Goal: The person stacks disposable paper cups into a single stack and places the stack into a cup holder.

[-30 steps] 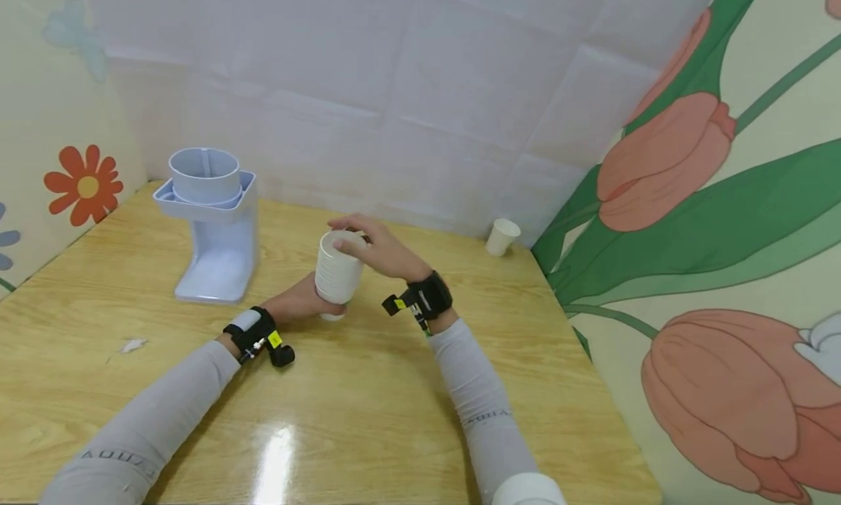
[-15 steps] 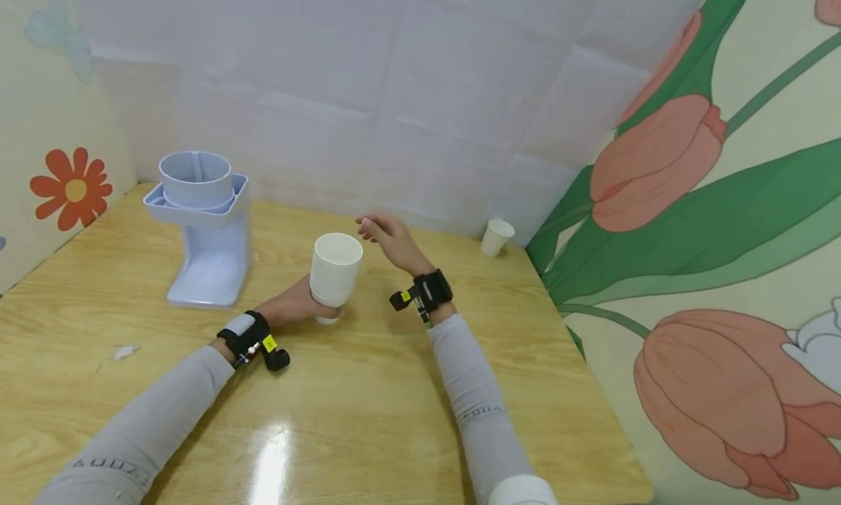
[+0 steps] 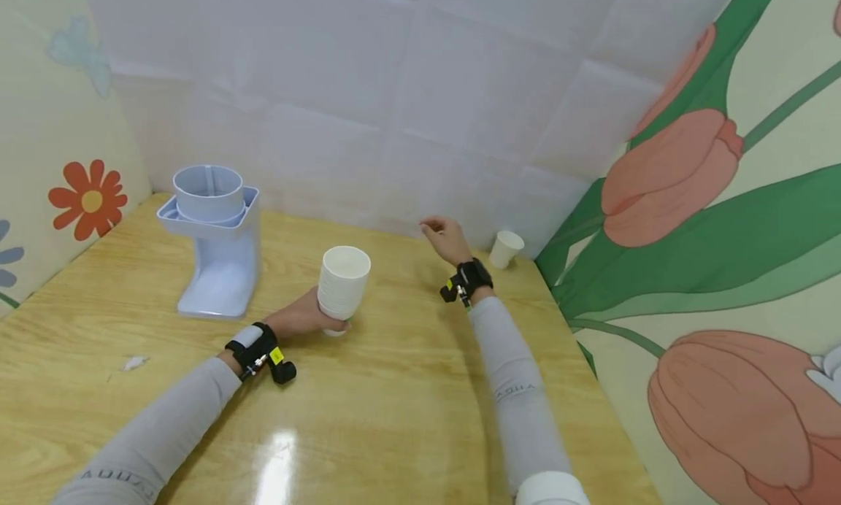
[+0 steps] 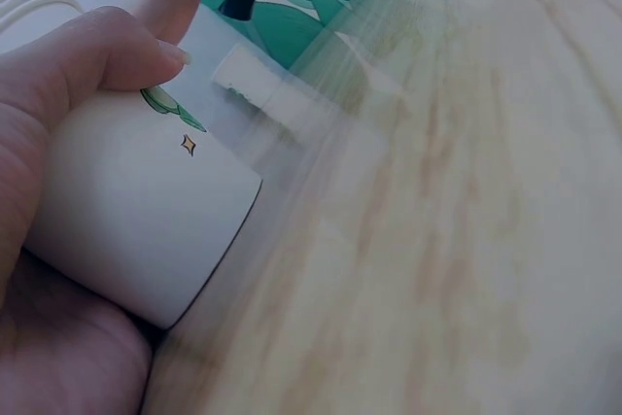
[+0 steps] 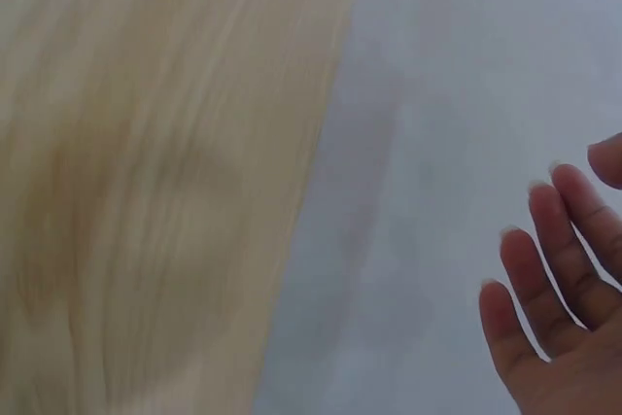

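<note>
A stack of white paper cups stands near the middle of the table, mouths up. My left hand grips the stack low down, its thumb wrapped across the front. In the left wrist view the lowest cup shows a small green print and a star below the thumb. My right hand hovers over the back of the table, holding nothing, its fingers loosely extended in the right wrist view. Just right of that hand, a single white paper cup stands near the wall.
A pale blue cup dispenser with a round holder on top stands at the back left of the wooden table. A white sheet hangs behind. A torn whitish patch marks the table at left.
My right hand has left the mouth of the cup stack and moved right, toward the single cup. My left hand keeps its grip on the stack.
</note>
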The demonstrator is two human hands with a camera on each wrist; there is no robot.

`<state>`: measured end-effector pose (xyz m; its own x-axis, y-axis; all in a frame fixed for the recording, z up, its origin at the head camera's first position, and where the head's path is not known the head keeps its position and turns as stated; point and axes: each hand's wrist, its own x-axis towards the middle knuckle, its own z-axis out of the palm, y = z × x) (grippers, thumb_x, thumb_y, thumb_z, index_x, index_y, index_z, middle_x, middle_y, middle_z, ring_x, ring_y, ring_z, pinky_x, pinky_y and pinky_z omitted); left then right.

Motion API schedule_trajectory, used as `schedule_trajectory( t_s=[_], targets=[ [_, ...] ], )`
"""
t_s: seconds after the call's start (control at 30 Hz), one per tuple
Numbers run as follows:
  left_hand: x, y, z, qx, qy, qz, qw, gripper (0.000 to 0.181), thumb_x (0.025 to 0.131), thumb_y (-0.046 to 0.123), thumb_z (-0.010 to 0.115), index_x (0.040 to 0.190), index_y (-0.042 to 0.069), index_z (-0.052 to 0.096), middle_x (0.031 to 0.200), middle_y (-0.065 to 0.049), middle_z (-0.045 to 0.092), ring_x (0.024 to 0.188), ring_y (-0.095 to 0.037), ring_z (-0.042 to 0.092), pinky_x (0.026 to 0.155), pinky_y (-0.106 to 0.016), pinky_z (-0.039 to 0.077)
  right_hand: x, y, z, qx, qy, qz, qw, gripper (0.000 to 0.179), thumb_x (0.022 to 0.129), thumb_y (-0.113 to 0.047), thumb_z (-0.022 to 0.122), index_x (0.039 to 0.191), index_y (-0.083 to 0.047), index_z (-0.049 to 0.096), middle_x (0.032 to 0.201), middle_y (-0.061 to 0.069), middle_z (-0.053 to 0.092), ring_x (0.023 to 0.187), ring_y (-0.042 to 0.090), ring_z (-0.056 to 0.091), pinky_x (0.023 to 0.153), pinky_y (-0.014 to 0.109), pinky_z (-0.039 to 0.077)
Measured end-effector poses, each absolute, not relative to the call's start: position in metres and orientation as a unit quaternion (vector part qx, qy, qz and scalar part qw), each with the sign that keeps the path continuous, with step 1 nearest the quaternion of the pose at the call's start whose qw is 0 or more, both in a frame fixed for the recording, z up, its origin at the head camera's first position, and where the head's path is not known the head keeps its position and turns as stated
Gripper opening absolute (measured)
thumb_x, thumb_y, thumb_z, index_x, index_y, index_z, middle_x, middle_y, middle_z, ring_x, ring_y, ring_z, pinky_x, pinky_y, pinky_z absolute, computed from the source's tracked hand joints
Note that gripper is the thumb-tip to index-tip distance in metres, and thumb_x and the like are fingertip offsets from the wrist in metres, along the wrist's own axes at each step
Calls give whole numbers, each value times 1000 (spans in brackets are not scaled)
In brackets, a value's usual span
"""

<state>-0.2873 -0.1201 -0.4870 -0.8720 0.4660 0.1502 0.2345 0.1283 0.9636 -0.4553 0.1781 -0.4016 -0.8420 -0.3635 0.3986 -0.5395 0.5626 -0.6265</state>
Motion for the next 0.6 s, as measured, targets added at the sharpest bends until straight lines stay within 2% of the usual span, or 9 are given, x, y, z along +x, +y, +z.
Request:
schedule_trajectory(
  t_s=[0.13,0.27,0.43,0.5,0.6],
  targets=[
    [-287,-124,-487,228,749,613,101,75,81,6,81,142,1,38,129,-17,54,118,-28,52,108,-47,38,-478,214,-396,212,-895,366,140,31,102,-14,57,123,7,67,118,27,67,105,38,60,95,48,48],
    [-288,-123,-487,230,747,615,103,75,80,6,81,142,2,39,129,-17,54,117,-28,53,107,-46,40,-490,245,-395,161,-909,359,136,37,100,-12,54,128,9,62,129,30,60,118,44,53,103,54,42],
    [-287,-120,-489,236,737,625,107,73,80,6,81,140,0,40,124,-15,56,113,-26,54,103,-41,43,-503,273,-410,78,-935,319,132,43,97,-17,59,133,5,60,148,31,42,138,51,31,112,63,30],
    [-286,-120,-491,235,735,628,103,72,79,5,81,138,-2,41,122,-14,57,111,-25,55,102,-39,43,-506,281,-417,44,-942,308,124,48,96,-21,62,138,3,57,153,31,34,141,52,23,111,66,25],
    [-286,-118,-492,235,729,635,98,70,77,2,81,136,-4,43,119,-13,58,108,-23,56,99,-36,45,-513,294,-420,11,-955,275,109,57,96,-25,62,145,1,49,156,31,27,141,54,18,111,69,19]
  ],
)
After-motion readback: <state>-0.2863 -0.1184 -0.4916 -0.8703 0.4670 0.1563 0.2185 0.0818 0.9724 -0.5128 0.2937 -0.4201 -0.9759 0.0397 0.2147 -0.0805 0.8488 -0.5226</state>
